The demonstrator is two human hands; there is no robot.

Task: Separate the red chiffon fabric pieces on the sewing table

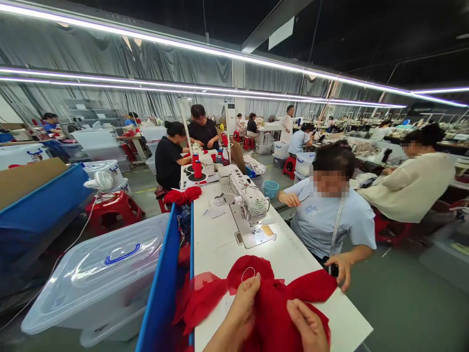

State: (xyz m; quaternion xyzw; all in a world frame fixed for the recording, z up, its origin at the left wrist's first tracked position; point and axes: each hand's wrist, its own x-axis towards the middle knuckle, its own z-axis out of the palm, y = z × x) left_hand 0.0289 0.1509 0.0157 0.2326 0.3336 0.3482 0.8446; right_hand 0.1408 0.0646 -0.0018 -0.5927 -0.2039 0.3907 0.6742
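A crumpled red fabric piece (271,303) lies on the near end of a long white sewing table (220,244). My left hand (244,305) pinches the red fabric near a thin white thread loop (248,274). My right hand (308,325) grips the same fabric lower on the right, fingers curled into the cloth. Both hands sit at the bottom edge of the view.
A white sewing machine (247,200) stands farther along the table. A person in a light blue shirt (330,220) leans at the table's right side. A clear plastic bin (98,274) with a blue handle and a blue divider panel (161,293) are at left. Other workers sit beyond.
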